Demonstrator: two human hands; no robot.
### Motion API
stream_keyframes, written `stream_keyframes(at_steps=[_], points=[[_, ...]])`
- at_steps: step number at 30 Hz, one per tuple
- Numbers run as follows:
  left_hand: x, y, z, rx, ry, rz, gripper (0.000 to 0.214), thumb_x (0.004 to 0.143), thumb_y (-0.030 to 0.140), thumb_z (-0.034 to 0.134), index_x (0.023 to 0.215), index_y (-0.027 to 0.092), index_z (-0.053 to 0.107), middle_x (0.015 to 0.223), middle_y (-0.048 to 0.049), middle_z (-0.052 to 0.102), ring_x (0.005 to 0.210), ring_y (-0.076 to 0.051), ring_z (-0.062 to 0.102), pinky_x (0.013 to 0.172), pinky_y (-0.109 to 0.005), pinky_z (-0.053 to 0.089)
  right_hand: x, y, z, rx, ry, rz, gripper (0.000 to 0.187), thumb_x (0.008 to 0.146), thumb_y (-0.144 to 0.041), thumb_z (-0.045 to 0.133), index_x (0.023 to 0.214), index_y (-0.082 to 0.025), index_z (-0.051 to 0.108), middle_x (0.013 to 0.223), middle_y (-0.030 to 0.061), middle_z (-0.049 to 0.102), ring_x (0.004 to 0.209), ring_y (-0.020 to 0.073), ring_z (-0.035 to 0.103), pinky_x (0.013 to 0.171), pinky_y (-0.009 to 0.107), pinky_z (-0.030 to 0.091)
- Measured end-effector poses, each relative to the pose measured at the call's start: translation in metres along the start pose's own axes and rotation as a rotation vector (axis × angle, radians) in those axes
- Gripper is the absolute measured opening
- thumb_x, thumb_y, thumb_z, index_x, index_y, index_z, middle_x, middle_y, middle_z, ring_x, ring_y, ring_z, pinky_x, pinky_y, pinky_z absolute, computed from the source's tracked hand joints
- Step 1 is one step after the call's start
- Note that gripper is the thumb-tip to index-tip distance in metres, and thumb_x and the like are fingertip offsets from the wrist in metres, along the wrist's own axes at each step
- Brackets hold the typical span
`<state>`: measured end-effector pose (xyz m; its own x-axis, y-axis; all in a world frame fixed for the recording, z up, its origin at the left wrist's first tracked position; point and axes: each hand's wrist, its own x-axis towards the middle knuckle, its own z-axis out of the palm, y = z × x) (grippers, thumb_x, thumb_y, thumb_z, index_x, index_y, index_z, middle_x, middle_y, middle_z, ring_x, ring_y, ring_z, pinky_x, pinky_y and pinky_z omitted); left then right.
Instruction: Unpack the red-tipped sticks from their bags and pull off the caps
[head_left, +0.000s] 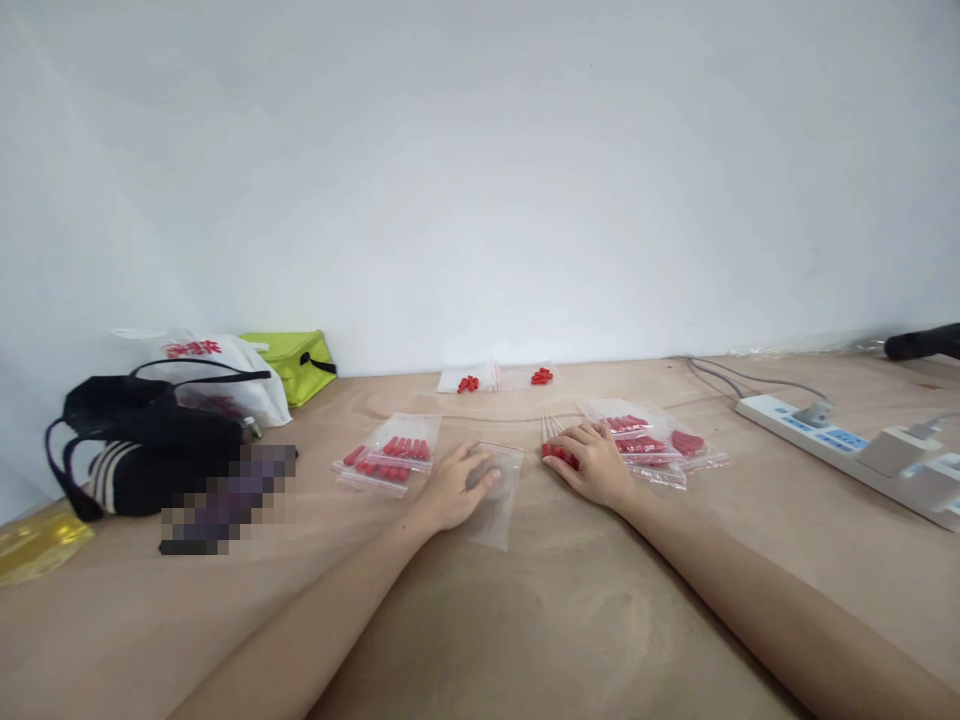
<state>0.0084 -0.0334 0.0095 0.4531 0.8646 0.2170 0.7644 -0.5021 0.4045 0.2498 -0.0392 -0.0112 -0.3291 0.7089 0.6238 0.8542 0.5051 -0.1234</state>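
At the frame's centre the left hand point(454, 487) lies flat and open on an empty clear bag point(499, 495) on the tabletop point(525, 620), while the right hand point(592, 462), fingers loosely spread, covers red pieces point(559, 455) beside filled bags point(652, 445).

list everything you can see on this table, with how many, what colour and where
empty zip bag: one, clear, table centre, under left hand
red-tipped sticks: small bunch, under right hand's fingers
filled zip bags, left: about two, clear with red pieces, left of centre
filled zip bags, right: several, overlapping, right of centre
far bags: two, by the wall
power strip: one, white, right
tote bags: black, white, green, far left
table: one, tan wood
left hand: flat on empty bag
right hand: on sticks
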Motion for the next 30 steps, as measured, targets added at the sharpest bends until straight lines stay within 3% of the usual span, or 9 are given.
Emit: stream_keyframes(at_steps=[2, 4, 6, 10, 13, 18, 26, 30], points=[[0.004, -0.002, 0.000, -0.045, 0.126, -0.116, 0.036, 0.078, 0.039, 0.050, 0.108, 0.019, 0.053, 0.120, -0.0087, 0.048, 0.109, -0.020, 0.048, 0.092, -0.033, 0.038, -0.001, -0.001, -0.001, 0.010, 0.015, 0.006, 0.019, 0.082, -0.034, 0.048, 0.087, -0.023, 0.061, 0.084, 0.0035, 0.062, 0.081, 0.0175, 0.051, 0.076, 0.035, 0.028], [0.006, -0.004, -0.001, -0.075, 0.154, -0.204, 0.039, 0.068, 0.035, 0.062, 0.103, 0.018, 0.054, 0.111, -0.0080, 0.052, 0.094, -0.019, 0.055, 0.081, -0.030, 0.045, -0.001, -0.003, -0.002, 0.026, 0.024, -0.006, 0.018, 0.083, -0.030, 0.046, 0.087, -0.023, 0.062, 0.085, 0.0031, 0.062, 0.081, 0.0168, 0.051, 0.077, 0.034, 0.028], [0.007, -0.006, -0.002, -0.107, 0.101, -0.253, 0.040, 0.060, 0.030, 0.067, 0.096, 0.018, 0.055, 0.098, -0.0052, 0.057, 0.080, -0.018, 0.058, 0.070, -0.029, 0.047, -0.001, -0.007, -0.001, 0.046, 0.036, -0.016, 0.018, 0.083, -0.027, 0.045, 0.087, -0.023, 0.062, 0.085, 0.0032, 0.061, 0.081, 0.0162, 0.051, 0.077, 0.035, 0.028], [0.006, -0.004, -0.002, -0.173, -0.014, -0.236, 0.024, 0.063, 0.027, 0.065, 0.084, 0.019, 0.059, 0.072, 0.0022, 0.061, 0.067, -0.016, 0.057, 0.062, -0.027, 0.045, 0.001, -0.023, -0.001, 0.110, -0.004, -0.089, 0.017, 0.080, -0.025, 0.049, 0.092, -0.022, 0.061, 0.089, 0.0040, 0.061, 0.083, 0.0171, 0.050, 0.079, 0.036, 0.028], [0.007, -0.003, -0.002, -0.154, 0.028, -0.188, 0.024, 0.064, 0.024, 0.064, 0.087, 0.021, 0.060, 0.081, 0.0026, 0.063, 0.075, -0.016, 0.058, 0.069, -0.027, 0.045, 0.001, -0.038, 0.000, 0.179, -0.054, -0.174, 0.022, 0.077, -0.023, 0.050, 0.098, -0.023, 0.059, 0.095, 0.0035, 0.060, 0.086, 0.0173, 0.049, 0.080, 0.036, 0.028], [0.022, -0.017, -0.020, 0.047, 0.266, -0.139, 0.026, 0.065, 0.013, 0.060, 0.090, 0.018, 0.058, 0.096, -0.0024, 0.060, 0.093, -0.019, 0.055, 0.083, -0.029, 0.042, 0.001, -0.049, 0.001, 0.249, -0.078, -0.211, 0.022, 0.078, -0.032, 0.052, 0.095, -0.022, 0.060, 0.094, 0.0045, 0.059, 0.083, 0.0172, 0.047, 0.080, 0.037, 0.029], [0.044, -0.069, -0.049, 0.190, 0.347, -0.367, 0.046, 0.064, 0.024, 0.065, 0.107, 0.017, 0.050, 0.109, -0.0098, 0.052, 0.096, -0.024, 0.053, 0.085, -0.034, 0.039, 0.000, -0.046, 0.003, 0.261, -0.108, -0.195, 0.015, 0.078, -0.030, 0.053, 0.084, -0.021, 0.062, 0.089, 0.0044, 0.057, 0.081, 0.0165, 0.047, 0.079, 0.036, 0.030], [0.038, -0.090, -0.068, 0.211, 0.329, -0.544, 0.034, 0.071, 0.032, 0.058, 0.098, 0.013, 0.053, 0.101, -0.0149, 0.058, 0.100, -0.030, 0.052, 0.083, -0.041, 0.039, 0.000, -0.046, 0.003, 0.266, -0.117, -0.200, 0.013, 0.078, -0.029, 0.053, 0.081, -0.021, 0.062, 0.088, 0.0037, 0.057, 0.081, 0.0160, 0.046, 0.079, 0.036, 0.030]])
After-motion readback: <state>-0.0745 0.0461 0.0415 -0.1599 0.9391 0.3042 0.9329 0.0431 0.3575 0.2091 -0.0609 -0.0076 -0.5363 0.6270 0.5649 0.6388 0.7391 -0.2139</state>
